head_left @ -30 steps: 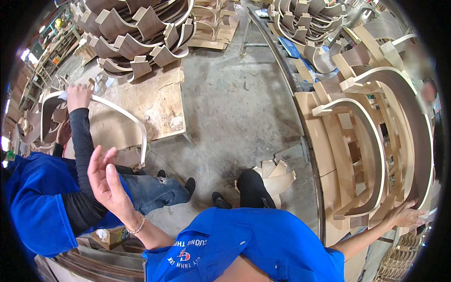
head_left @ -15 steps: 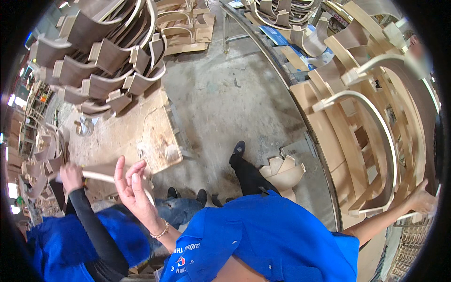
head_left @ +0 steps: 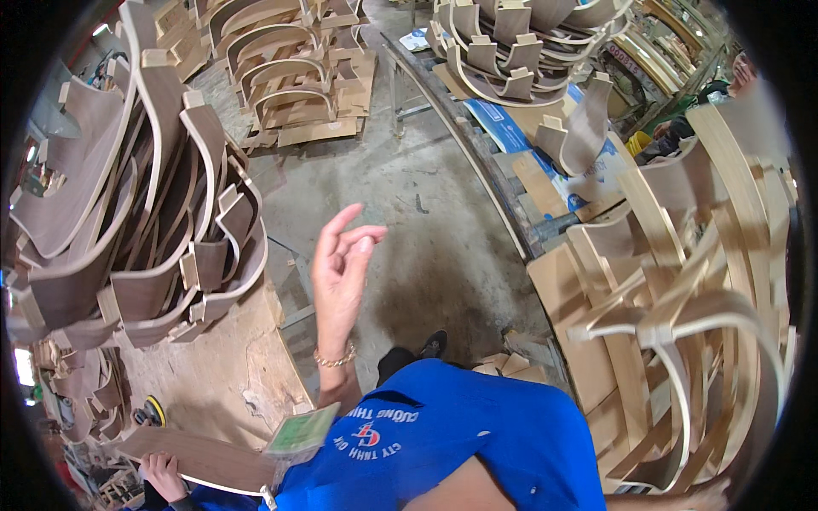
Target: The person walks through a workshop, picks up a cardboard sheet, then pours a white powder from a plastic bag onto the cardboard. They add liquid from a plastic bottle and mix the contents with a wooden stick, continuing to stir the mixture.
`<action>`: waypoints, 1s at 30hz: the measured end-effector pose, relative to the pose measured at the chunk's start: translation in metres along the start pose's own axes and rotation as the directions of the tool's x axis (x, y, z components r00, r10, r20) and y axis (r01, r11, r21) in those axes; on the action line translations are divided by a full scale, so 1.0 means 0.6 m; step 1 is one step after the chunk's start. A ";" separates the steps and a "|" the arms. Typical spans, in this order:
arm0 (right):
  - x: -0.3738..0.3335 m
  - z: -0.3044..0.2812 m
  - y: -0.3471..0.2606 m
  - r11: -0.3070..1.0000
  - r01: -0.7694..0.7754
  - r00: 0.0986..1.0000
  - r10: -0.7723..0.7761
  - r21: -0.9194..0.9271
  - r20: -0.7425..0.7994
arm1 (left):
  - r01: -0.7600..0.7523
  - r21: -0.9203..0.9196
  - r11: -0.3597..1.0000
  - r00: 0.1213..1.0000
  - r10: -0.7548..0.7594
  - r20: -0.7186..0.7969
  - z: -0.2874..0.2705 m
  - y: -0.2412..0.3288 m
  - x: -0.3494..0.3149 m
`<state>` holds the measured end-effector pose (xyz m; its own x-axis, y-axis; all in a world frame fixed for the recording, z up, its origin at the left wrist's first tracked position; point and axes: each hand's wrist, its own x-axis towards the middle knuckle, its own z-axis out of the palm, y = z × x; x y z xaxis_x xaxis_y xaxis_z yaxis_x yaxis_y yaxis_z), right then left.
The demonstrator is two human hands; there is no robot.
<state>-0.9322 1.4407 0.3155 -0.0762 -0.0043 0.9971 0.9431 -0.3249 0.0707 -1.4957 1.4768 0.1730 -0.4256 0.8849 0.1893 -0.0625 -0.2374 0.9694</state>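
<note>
If snagged at the low end, could slide loose from right stack (head_left: 724, 308): curved wood pieces, touching and overlapping, set on cardboard (head_left: 558, 277). Would blame right hand (head_left: 711, 496) or forearm, near that low end. Cannot tell whether gripping, touching or open: dim, cut by the rim. Might pinch fingers between curves too, given tight gaps.

Got left hand (head_left: 339, 281) raised above floor (head_left: 417, 255), palm open, fingers loosely bent, holding nothing. Could hook bracelet (head_left: 335, 358) on a wood end if swung toward left pile (head_left: 149, 294). Might start a slide there as well: packed loosely, leaning every way, high on board-topped table (head_left: 256, 362).

Also flag co-worker's hand (head_left: 164, 475), gripping edge of wood panel (head_left: 200, 456), with far end close to shirt (head_left: 426, 426). Could bump left arm if turned carelessly.

For containers, spot just clear sleeve (head_left: 329, 416) beside shirt, with green card (head_left: 300, 433) inside. Can't make out any bin or tray around the wood: piled openly at left and right, likewise for far frames (head_left: 290, 102), also on cardboard.
</note>
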 end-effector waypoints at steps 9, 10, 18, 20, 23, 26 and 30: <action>-0.027 0.183 -0.281 0.895 -0.085 0.996 0.064 0.438 0.064 | 0.099 -0.012 0.995 0.981 -0.095 0.169 0.076 -0.083 0.253; -0.032 0.206 -0.310 0.883 -0.097 0.995 0.075 0.459 0.066 | 0.087 -0.017 0.996 0.980 -0.082 0.181 0.073 -0.095 0.288; -0.049 0.387 -0.560 0.800 -0.170 0.985 0.138 0.575 0.100 | 0.014 0.012 1.000 0.988 -0.016 0.152 0.008 -0.105 0.563; -0.039 0.427 -0.612 0.793 -0.167 0.986 0.130 0.586 0.105 | 0.021 0.003 1.000 0.990 -0.022 0.140 -0.027 -0.086 0.634; -0.023 0.479 -0.677 0.792 -0.157 0.987 0.110 0.590 0.115 | -0.032 -0.004 0.999 0.984 0.032 0.176 -0.049 -0.051 0.713; -0.011 0.526 -0.735 0.779 -0.159 0.987 0.101 0.606 0.128 | -0.001 -0.460 0.888 0.796 0.280 0.537 -0.010 -0.020 0.756; -0.007 0.589 -0.809 0.744 -0.179 0.982 0.100 0.643 0.158 | 0.219 -0.776 0.592 0.646 0.509 0.570 0.060 0.023 0.819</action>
<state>-1.2750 1.9327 0.2872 0.0706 0.1132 0.9911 0.9237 0.3676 -0.1078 -1.6732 1.9230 0.2849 0.2078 0.6788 0.7043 -0.8306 -0.2579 0.4936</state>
